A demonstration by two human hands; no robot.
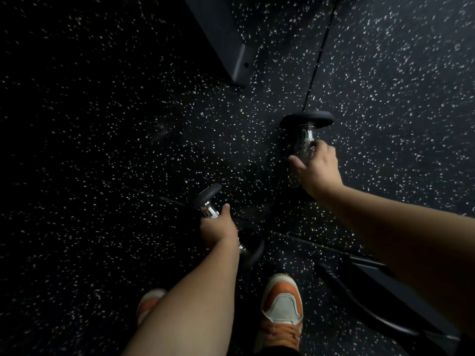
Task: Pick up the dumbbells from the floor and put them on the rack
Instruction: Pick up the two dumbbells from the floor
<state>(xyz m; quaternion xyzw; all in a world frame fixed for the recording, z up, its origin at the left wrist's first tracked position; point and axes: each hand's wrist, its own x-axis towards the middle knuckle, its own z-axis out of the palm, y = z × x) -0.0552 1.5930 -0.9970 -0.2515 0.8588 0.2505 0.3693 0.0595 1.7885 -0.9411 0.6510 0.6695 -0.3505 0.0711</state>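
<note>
Black rubber floor point(128, 124) flecked with pale specks fills the whole view, split by thin seams between its mats. Two dumbbells show, each with a bright knurled chrome grip and round black rubber ends. The left dumbbell point(209, 205) lies slantwise near the middle of the floor, one black end pointing up and left, the other end down and right, half lost in shadow behind the forearm. The left hand point(217, 227) is wrapped tight round its chrome grip, thumb along the top, so only a short stretch of metal shows above the knuckles. Whether this weight touches the floor or hangs clear cannot be told. The right dumbbell point(307, 124) sits further away, beside a seam, with its far black end seen as a flat dark oval and its near end hidden under the hand and wrist. The right hand point(317, 167) comes down over the chrome grip with the fingers curling on it and the thumb spread wide to the left, not closed round the bar. A dark metal foot point(231, 47) of some frame reaches in from the top edge, and dim black bars point(372, 291) cross the lower right corner; what they belong to is unclear. Two orange and white shoes point(282, 304) stand at the bottom edge, the left one mostly covered by the arm.
</note>
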